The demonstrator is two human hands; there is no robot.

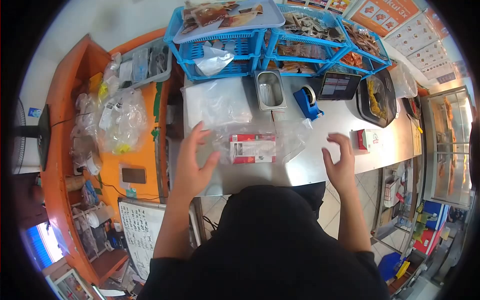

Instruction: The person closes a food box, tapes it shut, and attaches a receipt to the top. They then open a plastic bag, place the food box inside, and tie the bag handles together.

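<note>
A red and white box lies on a clear plastic bag, or inside it, on the steel counter. To the left of the box is my left hand, its fingers apart and holding nothing. On the other side, my right hand is raised with thumb and fingers spread, also with nothing in it. Neither hand touches the box. Behind the bag lies a stack of clear plastic sheets or bags.
Behind are a metal container, a blue tape dispenser, a tablet and blue baskets. A black container and a small red and white box stand right. An orange counter adjoins left.
</note>
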